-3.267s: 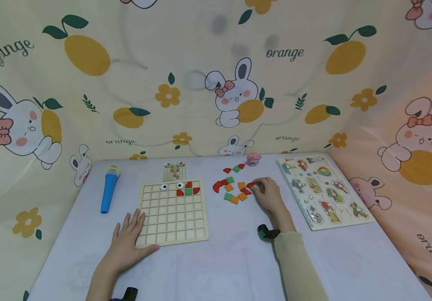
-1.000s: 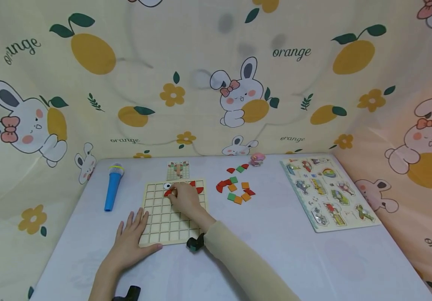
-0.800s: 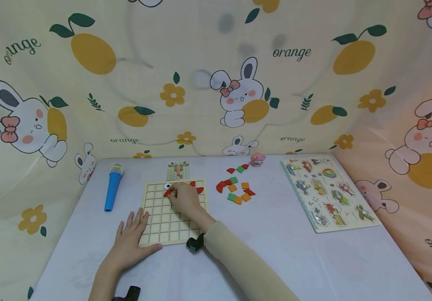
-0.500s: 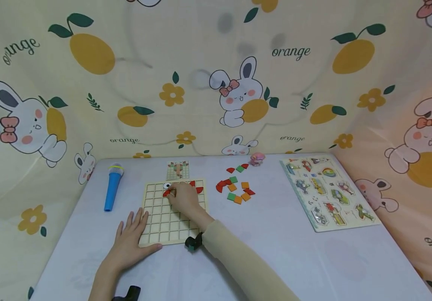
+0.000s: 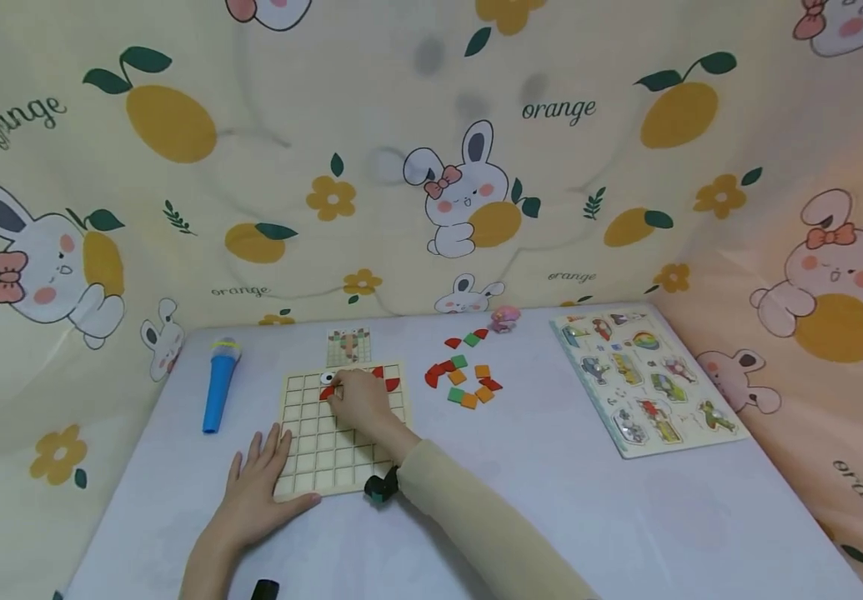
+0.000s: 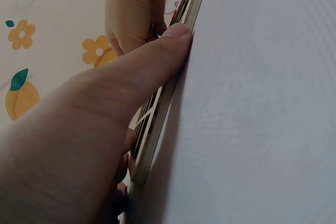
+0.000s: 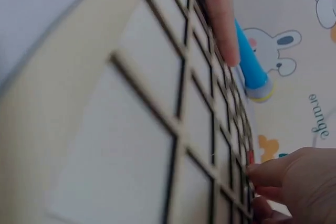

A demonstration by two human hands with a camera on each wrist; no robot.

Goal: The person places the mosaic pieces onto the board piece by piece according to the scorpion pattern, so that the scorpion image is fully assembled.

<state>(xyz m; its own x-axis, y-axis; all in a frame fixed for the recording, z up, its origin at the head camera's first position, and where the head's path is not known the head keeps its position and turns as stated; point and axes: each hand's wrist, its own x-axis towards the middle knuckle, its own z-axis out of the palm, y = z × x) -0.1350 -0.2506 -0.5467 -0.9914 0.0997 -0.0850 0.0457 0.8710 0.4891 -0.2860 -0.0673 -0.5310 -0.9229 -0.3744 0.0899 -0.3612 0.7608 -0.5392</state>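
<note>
Biggest change: about three seconds ago the right hand (image 5: 362,404) was over at the loose pieces (image 5: 457,377), fingers on a red one, and now it's reached across to the far part of the grid board (image 5: 324,459). There's a red piece (image 5: 326,394) right at its fingertips that wasn't on the board back then, just below the white eye piece (image 5: 327,378) and to the left of the knuckles. The fingers are curled and bunched with the thumb, and it looks like they're pinching the edge of it, though the hand hides part of that. It's hardly moved over the last second, so I'd say the carrying bit is over and it's down to seating the piece; can't tell if it's fully flat in its cell. The left hand (image 5: 254,485) hasn't gone anywhere, fingers spread on the board's left side and thumb along the near edge, probably keeping it steady. The loose pieces are now off to the right of the right hand, one red fewer by my read, and the small pattern card (image 5: 348,346) lies just beyond that hand on the tabletop (image 5: 626,517).
</note>
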